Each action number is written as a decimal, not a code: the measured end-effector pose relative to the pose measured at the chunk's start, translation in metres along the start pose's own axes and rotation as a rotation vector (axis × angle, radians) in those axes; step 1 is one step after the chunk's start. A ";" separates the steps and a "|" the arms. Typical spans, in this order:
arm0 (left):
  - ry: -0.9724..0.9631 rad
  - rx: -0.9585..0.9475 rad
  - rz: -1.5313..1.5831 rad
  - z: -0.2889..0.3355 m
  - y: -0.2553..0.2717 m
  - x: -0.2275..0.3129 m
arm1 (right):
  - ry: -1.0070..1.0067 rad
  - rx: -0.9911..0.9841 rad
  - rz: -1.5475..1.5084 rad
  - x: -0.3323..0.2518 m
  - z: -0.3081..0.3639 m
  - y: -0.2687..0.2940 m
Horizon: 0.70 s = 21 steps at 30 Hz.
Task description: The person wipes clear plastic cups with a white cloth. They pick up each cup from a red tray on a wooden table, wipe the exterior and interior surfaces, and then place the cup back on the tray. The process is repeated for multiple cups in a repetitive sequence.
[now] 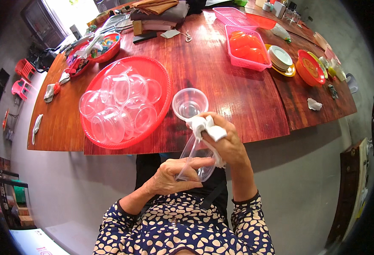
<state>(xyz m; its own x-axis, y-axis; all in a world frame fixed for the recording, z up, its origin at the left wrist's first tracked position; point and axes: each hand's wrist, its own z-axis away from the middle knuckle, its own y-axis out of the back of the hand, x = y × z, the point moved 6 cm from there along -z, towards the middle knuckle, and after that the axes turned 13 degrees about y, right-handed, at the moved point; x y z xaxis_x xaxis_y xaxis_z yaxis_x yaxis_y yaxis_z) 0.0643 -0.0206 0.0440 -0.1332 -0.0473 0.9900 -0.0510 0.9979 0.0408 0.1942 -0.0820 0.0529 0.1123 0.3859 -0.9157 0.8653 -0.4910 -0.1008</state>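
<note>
Just off the table's front edge, my left hand point(170, 175) grips a clear plastic bowl point(188, 154), tilted, with fingers wrapped around its lower side. My right hand point(228, 142) is closed on a crumpled white cloth point(206, 128), pressed against the bowl's rim. The palm side of that hand is hidden. Another clear plastic bowl point(190, 103) stands upright on the table right behind the cloth. To the left, a round red woven tray point(163, 76) carries several clear plastic bowls point(118, 106), lying jumbled and overlapping.
Red basins point(106, 53) of small items stand at the back left, near folded cloths point(163, 12). A pink basket point(250, 64) holds orange-red bowls. Right of it are stacked white plates point(280, 57) and a red basin point(311, 70). A crumpled tissue point(314, 104) lies near the right edge.
</note>
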 end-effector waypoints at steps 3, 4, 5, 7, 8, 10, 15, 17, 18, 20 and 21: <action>0.127 -0.017 0.192 0.002 0.005 -0.014 | -0.128 0.223 -0.168 0.020 0.003 0.004; 0.154 0.028 0.303 0.002 0.008 -0.021 | -0.067 0.260 -0.078 0.023 0.005 0.007; 0.181 0.073 0.415 0.002 0.011 -0.027 | -0.005 0.298 0.013 0.023 0.007 0.009; 0.168 0.118 0.589 0.002 0.015 -0.034 | 0.321 0.272 0.177 -0.012 0.012 -0.013; 0.237 0.169 0.583 0.004 0.018 -0.044 | 0.483 0.170 0.410 -0.029 0.013 -0.025; 0.261 0.281 0.653 0.008 0.023 -0.055 | 0.716 -0.009 0.706 -0.052 0.020 -0.051; 0.310 0.259 1.028 0.006 0.017 -0.052 | 0.794 0.004 0.800 -0.043 0.028 -0.049; 0.137 0.101 1.054 -0.003 0.018 -0.044 | 0.666 0.178 0.642 -0.029 0.022 -0.029; 0.143 0.097 1.091 -0.008 0.017 -0.032 | 0.588 0.229 0.619 -0.016 0.022 -0.020; 0.157 0.144 1.147 -0.010 0.018 -0.035 | 0.512 0.290 0.586 -0.004 0.027 -0.014; 0.163 0.169 1.177 -0.010 0.019 -0.037 | 0.512 0.297 0.578 -0.002 0.034 -0.020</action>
<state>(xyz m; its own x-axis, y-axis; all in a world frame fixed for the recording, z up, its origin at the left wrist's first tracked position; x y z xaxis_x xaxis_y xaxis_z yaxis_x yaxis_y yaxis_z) 0.0777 0.0005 0.0093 -0.0592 0.9085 0.4137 -0.1129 0.4057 -0.9070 0.1605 -0.0998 0.0433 0.7707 0.2821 -0.5713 0.4457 -0.8794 0.1671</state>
